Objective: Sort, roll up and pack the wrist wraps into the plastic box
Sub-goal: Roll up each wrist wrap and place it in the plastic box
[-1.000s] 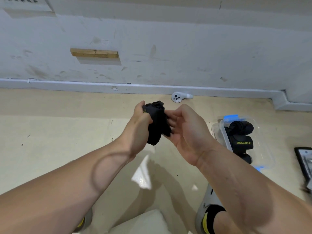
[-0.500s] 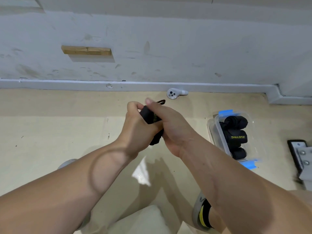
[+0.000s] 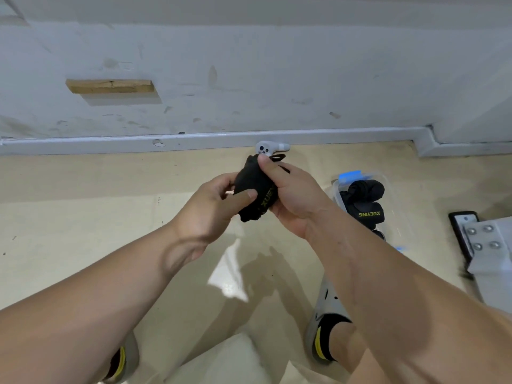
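Both of my hands grip one black wrist wrap (image 3: 256,189). The left hand (image 3: 210,206) pinches its lower part, thumb on the front. The right hand (image 3: 293,200) curls around the other side, thumb on the top end. If my right thumb slips, I think the roll can spring loose, because a thin loop (image 3: 278,157) sticks out just beyond it. Yellow letters "XUE" show between my thumbs; the rest is hidden. Right of my right fingers stands the plastic box (image 3: 336,189). A rolled wrap (image 3: 365,200) inside reads "XUEYING", upside down for me.
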